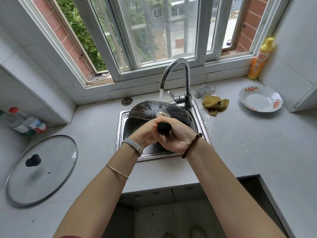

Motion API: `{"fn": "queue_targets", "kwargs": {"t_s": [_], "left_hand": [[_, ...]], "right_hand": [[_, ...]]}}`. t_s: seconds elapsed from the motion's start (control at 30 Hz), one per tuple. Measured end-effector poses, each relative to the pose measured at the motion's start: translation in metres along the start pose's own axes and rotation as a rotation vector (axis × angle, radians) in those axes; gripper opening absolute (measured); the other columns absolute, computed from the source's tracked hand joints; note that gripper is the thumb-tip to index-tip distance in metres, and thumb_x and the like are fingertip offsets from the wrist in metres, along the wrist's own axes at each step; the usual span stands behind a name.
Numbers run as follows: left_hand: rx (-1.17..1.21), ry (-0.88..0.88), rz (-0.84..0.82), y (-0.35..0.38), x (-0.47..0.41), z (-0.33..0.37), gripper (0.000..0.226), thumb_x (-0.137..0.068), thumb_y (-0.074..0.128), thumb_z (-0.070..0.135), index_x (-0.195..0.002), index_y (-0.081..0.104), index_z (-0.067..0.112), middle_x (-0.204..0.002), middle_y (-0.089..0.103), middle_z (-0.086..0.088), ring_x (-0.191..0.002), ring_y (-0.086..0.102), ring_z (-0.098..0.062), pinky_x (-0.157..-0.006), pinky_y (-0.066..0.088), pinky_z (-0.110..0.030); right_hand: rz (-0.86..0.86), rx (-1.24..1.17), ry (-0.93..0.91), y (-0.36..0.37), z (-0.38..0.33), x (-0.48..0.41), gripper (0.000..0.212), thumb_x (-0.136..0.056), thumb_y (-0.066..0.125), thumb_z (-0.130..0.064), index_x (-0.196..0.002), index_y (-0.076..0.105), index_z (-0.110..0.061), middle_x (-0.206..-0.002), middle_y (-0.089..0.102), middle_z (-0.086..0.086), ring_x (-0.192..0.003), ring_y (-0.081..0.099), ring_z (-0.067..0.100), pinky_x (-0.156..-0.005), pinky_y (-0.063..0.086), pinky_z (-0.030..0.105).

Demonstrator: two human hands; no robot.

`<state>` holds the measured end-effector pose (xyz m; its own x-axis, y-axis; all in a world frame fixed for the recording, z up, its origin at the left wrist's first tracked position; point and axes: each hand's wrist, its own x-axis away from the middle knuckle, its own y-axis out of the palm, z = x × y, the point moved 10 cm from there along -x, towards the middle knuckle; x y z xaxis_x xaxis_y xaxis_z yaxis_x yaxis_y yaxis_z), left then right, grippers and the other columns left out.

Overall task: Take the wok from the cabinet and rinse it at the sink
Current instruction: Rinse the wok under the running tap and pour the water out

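At frame centre the wok [161, 112] sat tilted in the sink [121, 127] under the running faucet [176, 73], both the left hand [147, 134] and right hand [175, 136] with fingers closed round its black handle [164, 127]. It looked heavy and slippery when wet, so that handle seemed the safest hold; the faucet crowded it behind, while a glass lid [41, 170] lay lower left on the table [240, 143]

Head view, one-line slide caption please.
Both hands, left and right, grip the wok handle under the running faucet.

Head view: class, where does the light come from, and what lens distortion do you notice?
Head view: daylight enters through the window behind the faucet; wide-angle lens bows the window frames and countertop edges; glass lid shows soft reflections.
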<state>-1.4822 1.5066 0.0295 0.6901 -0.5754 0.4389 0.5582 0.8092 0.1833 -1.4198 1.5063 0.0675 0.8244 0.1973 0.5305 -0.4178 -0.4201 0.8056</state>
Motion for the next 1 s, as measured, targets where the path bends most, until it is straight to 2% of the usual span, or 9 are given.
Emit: {"fn": "queue_targets", "kwargs": {"t_s": [0.07, 0.17, 0.23, 0.33, 0.47, 0.6, 0.73, 0.83, 1.0], "left_hand": [[-0.024, 0.012, -0.008, 0.009, -0.004, -0.002, 0.025, -0.088, 0.050, 0.008, -0.066, 0.041, 0.014, -0.059, 0.042, 0.000, -0.056, 0.042, -0.008, -0.048, 0.038, -0.013], [-0.069, -0.067, 0.046, 0.008, -0.016, -0.019, 0.034, -0.098, 0.031, 0.003, -0.067, 0.039, 0.014, -0.066, 0.035, -0.001, -0.058, 0.035, -0.009, -0.055, 0.032, -0.020], [-0.027, -0.067, 0.002, 0.014, -0.026, -0.025, 0.035, -0.096, 0.032, 0.001, -0.066, 0.043, 0.015, -0.064, 0.038, 0.001, -0.056, 0.038, -0.007, -0.057, 0.032, -0.018], [-0.054, -0.080, 0.012, 0.017, -0.029, -0.028, 0.035, -0.095, 0.036, -0.001, -0.065, 0.047, 0.013, -0.048, 0.047, 0.005, -0.043, 0.047, -0.003, -0.046, 0.039, -0.013], [-0.111, -0.059, -0.029, 0.024, -0.027, -0.024, 0.030, -0.094, 0.039, -0.001, -0.067, 0.044, 0.012, -0.052, 0.044, 0.003, -0.041, 0.045, -0.002, -0.043, 0.038, -0.013], [-0.048, -0.065, -0.003, 0.008, -0.026, -0.029, 0.028, -0.096, 0.040, 0.006, -0.069, 0.045, 0.013, -0.064, 0.040, 0.000, -0.054, 0.044, -0.005, -0.051, 0.038, -0.016], [0.011, -0.094, 0.008, -0.011, -0.021, -0.038, 0.025, -0.094, 0.049, 0.016, -0.069, 0.049, 0.015, -0.065, 0.042, -0.003, -0.060, 0.045, -0.009, -0.057, 0.038, -0.021], [0.018, -0.131, 0.004, -0.019, -0.016, -0.043, 0.022, -0.088, 0.058, 0.023, -0.068, 0.051, 0.015, -0.063, 0.045, -0.004, -0.060, 0.048, -0.012, -0.061, 0.040, -0.024], [0.036, -0.131, 0.005, -0.031, -0.014, -0.051, 0.023, -0.070, 0.071, 0.032, -0.068, 0.055, 0.017, -0.068, 0.047, -0.004, -0.063, 0.050, -0.012, -0.069, 0.039, -0.028]], "right_hand": [[-0.020, -0.026, 0.022, -0.008, -0.002, 0.005, 0.014, -0.084, 0.060, 0.005, -0.091, 0.050, -0.003, -0.077, 0.053, 0.015, -0.048, 0.062, 0.018, -0.043, 0.055, 0.022], [-0.064, -0.073, 0.055, -0.019, -0.005, 0.010, 0.042, -0.068, 0.068, 0.008, -0.102, 0.047, -0.004, -0.068, 0.057, 0.016, -0.050, 0.063, 0.020, -0.046, 0.056, 0.023], [-0.095, -0.095, 0.074, -0.023, -0.007, 0.013, 0.048, -0.059, 0.074, 0.009, -0.096, 0.049, -0.006, -0.066, 0.058, 0.014, -0.049, 0.063, 0.018, -0.047, 0.056, 0.022], [-0.129, -0.115, 0.099, -0.028, -0.010, 0.015, 0.053, -0.051, 0.079, 0.014, -0.092, 0.050, -0.004, -0.067, 0.057, 0.013, -0.050, 0.063, 0.017, -0.047, 0.056, 0.022], [-0.117, -0.101, 0.108, -0.029, -0.010, 0.017, 0.045, -0.056, 0.074, 0.011, -0.093, 0.050, -0.002, -0.067, 0.057, 0.012, -0.050, 0.063, 0.017, -0.046, 0.055, 0.021], [-0.095, -0.049, 0.083, -0.024, -0.004, 0.013, 0.045, -0.058, 0.074, 0.008, -0.094, 0.050, -0.004, -0.068, 0.058, 0.011, -0.049, 0.063, 0.017, -0.046, 0.055, 0.021], [-0.044, 0.022, 0.065, -0.020, 0.010, 0.005, 0.024, -0.072, 0.066, 0.003, -0.091, 0.052, -0.001, -0.071, 0.056, 0.010, -0.050, 0.063, 0.015, -0.045, 0.055, 0.022], [-0.029, 0.030, 0.076, -0.021, 0.020, -0.004, 0.015, -0.089, 0.060, -0.002, -0.100, 0.051, -0.001, -0.070, 0.058, 0.011, -0.053, 0.063, 0.014, -0.046, 0.056, 0.024], [-0.012, 0.073, 0.071, -0.016, 0.030, -0.008, 0.011, -0.094, 0.055, -0.002, -0.101, 0.047, -0.004, -0.064, 0.057, 0.010, -0.048, 0.061, 0.012, -0.046, 0.057, 0.024]]}}
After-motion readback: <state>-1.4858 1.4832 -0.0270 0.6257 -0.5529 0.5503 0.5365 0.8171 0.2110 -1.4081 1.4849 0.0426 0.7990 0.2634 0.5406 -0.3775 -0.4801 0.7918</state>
